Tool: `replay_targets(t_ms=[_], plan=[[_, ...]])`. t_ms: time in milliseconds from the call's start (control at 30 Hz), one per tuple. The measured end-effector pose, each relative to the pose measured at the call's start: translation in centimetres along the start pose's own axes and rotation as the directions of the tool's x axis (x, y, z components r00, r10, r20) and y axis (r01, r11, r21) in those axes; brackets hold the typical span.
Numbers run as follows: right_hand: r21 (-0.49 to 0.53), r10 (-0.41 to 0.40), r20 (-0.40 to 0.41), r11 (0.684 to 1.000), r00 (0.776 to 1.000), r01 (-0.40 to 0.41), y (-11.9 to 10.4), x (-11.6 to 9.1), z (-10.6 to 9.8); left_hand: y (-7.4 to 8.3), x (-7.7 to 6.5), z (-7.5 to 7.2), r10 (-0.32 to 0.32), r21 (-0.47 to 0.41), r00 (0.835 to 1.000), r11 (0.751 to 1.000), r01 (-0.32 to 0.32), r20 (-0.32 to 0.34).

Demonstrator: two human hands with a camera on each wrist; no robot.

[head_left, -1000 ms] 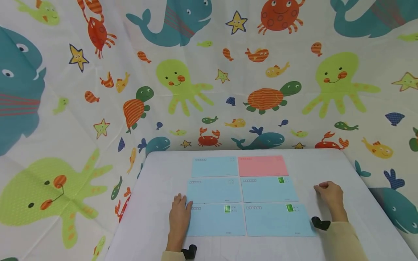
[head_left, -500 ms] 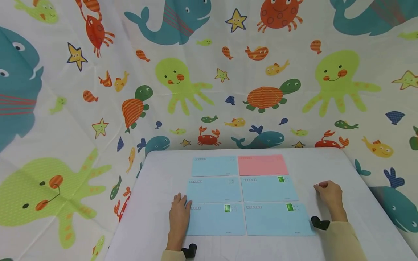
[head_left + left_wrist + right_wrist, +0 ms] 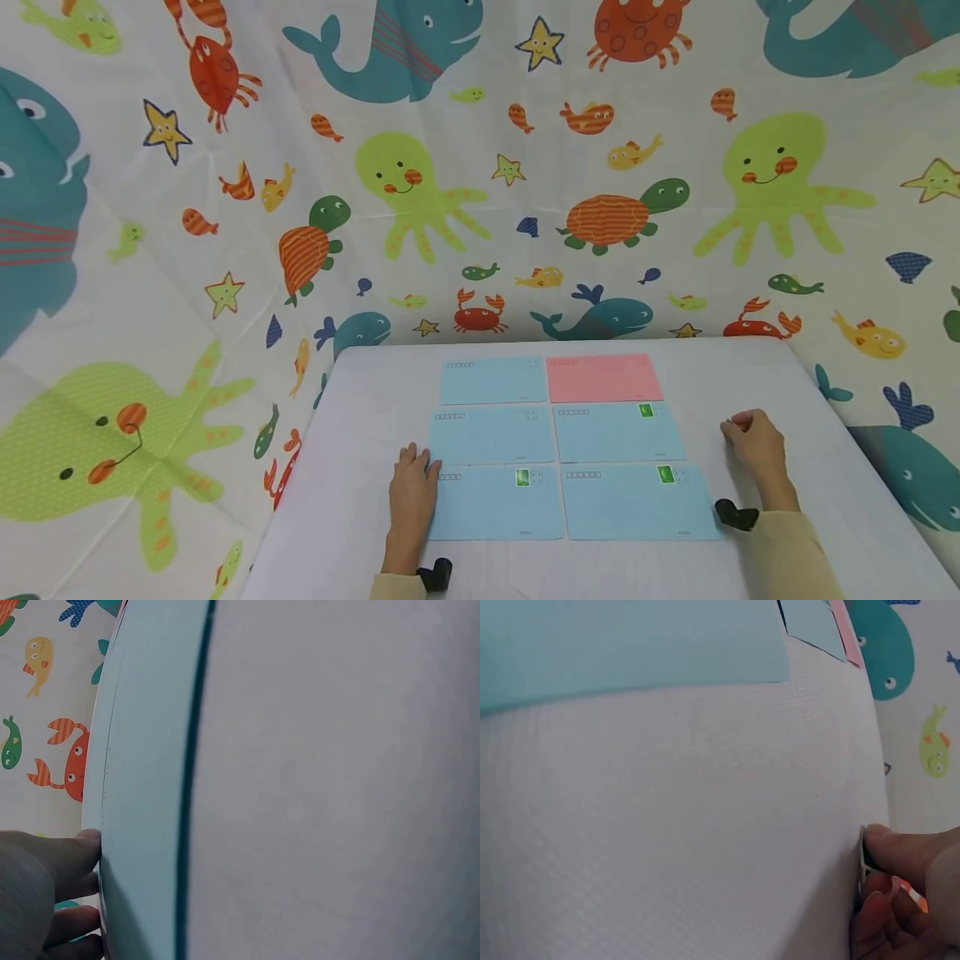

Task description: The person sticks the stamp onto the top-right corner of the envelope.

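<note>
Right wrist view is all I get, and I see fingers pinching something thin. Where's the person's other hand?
Observer: The left hand is at the left edge of the nearest left-side blue envelope.
Visitor: I only catch corners of those. How many are laid out?
Observer: Six, in three rows of two: five blue ones and one pink envelope.
Visitor: Is anything stuck on them?
Observer: Three bear green stamps: both in the nearest row, and the right one in the middle row.

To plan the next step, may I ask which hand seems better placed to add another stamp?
Probably the right hand: it pinches a small piece showing green, likely a stamp, while the left hand rests at the edge of a blue envelope.
</note>
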State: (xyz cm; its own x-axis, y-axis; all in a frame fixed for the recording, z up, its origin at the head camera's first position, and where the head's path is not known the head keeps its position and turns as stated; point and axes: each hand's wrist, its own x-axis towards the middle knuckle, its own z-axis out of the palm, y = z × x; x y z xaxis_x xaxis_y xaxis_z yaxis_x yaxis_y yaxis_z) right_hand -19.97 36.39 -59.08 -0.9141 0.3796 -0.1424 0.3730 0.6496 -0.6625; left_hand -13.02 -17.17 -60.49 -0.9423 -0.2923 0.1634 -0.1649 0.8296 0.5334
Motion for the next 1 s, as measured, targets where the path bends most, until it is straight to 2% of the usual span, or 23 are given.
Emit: replay_targets(t_ms=[400,600,700,867,1000], plan=[[0.039,-0.032,-0.075,0.999,0.997,0.035,0.1,-0.7,0.2,0.2,0.1,-0.1,-0.008,-0.008,1.000,1.000,0.008,-0.003],[0.168,-0.007,-0.086,0.986,0.996,0.022,0.0,-1.0,0.6,0.3,0.1,-0.2,-0.010,0.001,1.000,1.000,0.010,0.010],[0.229,-0.020,-0.079,0.973,0.997,0.037,-0.1,-1.2,0.7,0.4,0.2,-0.3,-0.010,0.006,1.000,1.000,0.010,0.019],[0.227,-0.049,-0.079,0.972,0.996,0.066,-0.3,-1.2,0.7,0.4,0.2,-0.3,-0.007,0.013,1.000,1.000,0.007,0.015],[0.186,-0.063,-0.071,0.980,0.996,0.075,-0.4,-1.3,0.7,0.4,0.1,-0.2,-0.006,0.007,1.000,1.000,0.006,0.011]])
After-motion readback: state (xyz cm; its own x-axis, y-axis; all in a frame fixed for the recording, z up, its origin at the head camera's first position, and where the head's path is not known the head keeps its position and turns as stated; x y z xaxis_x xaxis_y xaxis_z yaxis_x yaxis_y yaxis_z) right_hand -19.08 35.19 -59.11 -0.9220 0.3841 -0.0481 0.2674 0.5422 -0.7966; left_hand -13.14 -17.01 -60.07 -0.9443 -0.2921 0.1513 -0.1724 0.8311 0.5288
